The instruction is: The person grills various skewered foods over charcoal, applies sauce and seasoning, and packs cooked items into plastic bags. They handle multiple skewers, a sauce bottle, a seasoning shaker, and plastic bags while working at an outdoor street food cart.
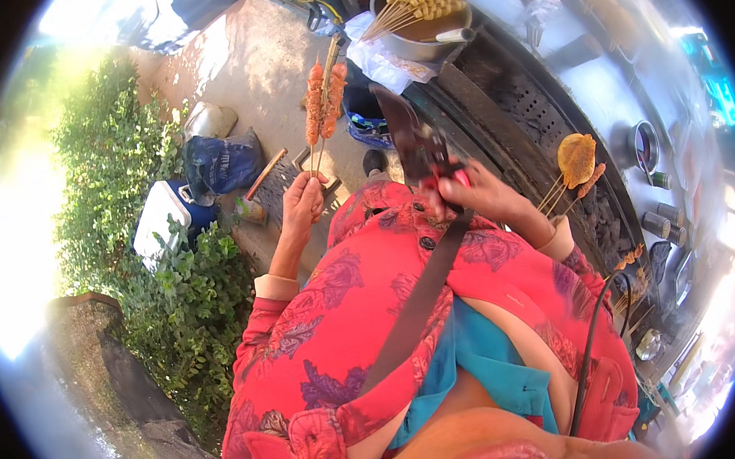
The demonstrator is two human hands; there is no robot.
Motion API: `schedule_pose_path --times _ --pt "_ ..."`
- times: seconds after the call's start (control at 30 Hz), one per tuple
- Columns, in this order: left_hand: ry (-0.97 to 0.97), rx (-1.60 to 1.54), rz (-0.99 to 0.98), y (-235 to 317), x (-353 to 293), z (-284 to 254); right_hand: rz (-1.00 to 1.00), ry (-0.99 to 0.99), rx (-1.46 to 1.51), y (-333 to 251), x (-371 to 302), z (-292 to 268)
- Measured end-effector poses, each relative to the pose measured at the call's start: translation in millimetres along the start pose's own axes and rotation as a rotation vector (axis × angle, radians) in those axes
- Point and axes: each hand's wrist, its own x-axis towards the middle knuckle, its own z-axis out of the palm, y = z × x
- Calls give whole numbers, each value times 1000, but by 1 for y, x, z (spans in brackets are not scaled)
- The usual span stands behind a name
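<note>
From afar, I see orange-red coated skewers [312,108] clamped in the left hand [301,203] by bare wooden ends, presumably sparing the food; the right hand [486,193] grips a blurred, dark, red-handled tool [418,144].

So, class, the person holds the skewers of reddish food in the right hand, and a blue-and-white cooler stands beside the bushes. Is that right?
Not quite: the left hand holds the skewers of reddish food, as the head view shows. The blue-and-white cooler does stand beside the bushes.
</note>
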Motion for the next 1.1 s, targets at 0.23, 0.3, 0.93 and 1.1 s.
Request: schedule_pose_path --times 0.23,0.3,0.93,1.1 --pt "19 -88 26 4 -19 -38 -162 354 -874 -6 116 -40" --pt "19 -115 17 3 -18 -52 -152 310 -905 -10 142 -40" --pt "38 -59 -81 15 3 -146 -131 82 -1271 -57 280 -29" --pt "55 142 -88 21 15 -153 -236 187 -1238 -53 261 -30"
